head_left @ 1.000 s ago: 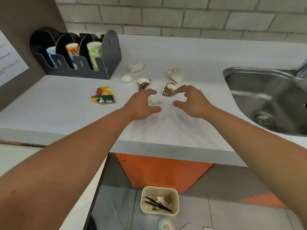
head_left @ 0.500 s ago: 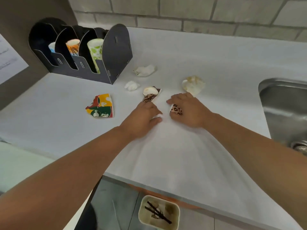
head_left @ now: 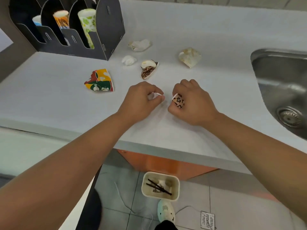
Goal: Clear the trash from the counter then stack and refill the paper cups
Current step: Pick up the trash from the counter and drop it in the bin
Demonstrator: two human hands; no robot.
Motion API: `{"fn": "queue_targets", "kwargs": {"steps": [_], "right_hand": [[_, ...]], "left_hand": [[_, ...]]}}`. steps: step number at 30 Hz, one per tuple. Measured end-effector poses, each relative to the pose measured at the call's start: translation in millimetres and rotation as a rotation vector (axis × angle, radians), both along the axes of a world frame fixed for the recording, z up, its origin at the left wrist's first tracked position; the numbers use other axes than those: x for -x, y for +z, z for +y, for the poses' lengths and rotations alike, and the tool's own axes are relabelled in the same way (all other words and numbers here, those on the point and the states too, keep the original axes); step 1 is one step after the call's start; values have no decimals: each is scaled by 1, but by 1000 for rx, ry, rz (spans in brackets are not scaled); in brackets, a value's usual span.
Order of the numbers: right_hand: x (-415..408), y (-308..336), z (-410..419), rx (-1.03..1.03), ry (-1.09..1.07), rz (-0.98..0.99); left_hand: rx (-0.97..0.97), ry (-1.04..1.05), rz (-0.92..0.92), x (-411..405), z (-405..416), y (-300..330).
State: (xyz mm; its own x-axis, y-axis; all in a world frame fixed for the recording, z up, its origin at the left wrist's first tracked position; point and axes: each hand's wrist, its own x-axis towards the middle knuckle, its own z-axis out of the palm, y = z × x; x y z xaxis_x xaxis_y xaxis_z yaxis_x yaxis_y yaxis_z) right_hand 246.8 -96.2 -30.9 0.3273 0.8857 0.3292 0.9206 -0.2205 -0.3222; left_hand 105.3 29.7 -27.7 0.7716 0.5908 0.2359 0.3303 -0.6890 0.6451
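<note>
- The pale counter (head_left: 216,39) spans the view, with a steel sink (head_left: 282,90) set into its right end.
- A black slotted cup holder (head_left: 106,27) stands at the back left of the counter, with paper cups (head_left: 88,24) upright in its slots.
- On the floor below the counter edge sits a cream bin (head_left: 160,185) with dark sticks and scraps inside.
- A flattened multicoloured cup (head_left: 99,80) lies left of the hands; a crushed leopard-print cup (head_left: 148,69) lies just behind them.
- A stained crumpled wad (head_left: 189,57) rests toward the sink, with two white crumpled pieces (head_left: 139,45) nearer the holder.
- The right hand (head_left: 192,103) has its fingers curled round a crushed leopard-print scrap (head_left: 178,101), low over the counter.
- The left hand (head_left: 140,102), just beside it, pinches a small white paper ball (head_left: 153,95) between thumb and fingertips.
</note>
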Motion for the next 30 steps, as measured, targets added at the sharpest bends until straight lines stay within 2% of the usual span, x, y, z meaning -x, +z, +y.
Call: {"fn": "queue_targets", "kwargs": {"steps": [5,10,12,15,19,22,25,30], "right_hand": [[73,-1,-67,-31,-57,15],[149,-34,-130,-14,-30,-11],[166,-57,-152,21,-1,16],[174,-110,-179,190,52,143],[165,-203,-197,388,-73,575],[158,-279,-197,444,-187,763],[152,-354,-188,485,-231,823],[144,-477,-163,579,-228,780]], "left_hand": [[170,-20,-120,48,-46,0],[333,-85,-282,95,-104,-23],[336,-97,-261,107,-121,-40],[331,-160,-142,121,-141,-79],[371,-119,96,134,-155,-168],[468,-26,270,139,-164,-255],[554,67,369,140,-175,-344],[588,96,431,138,-187,-483]]}}
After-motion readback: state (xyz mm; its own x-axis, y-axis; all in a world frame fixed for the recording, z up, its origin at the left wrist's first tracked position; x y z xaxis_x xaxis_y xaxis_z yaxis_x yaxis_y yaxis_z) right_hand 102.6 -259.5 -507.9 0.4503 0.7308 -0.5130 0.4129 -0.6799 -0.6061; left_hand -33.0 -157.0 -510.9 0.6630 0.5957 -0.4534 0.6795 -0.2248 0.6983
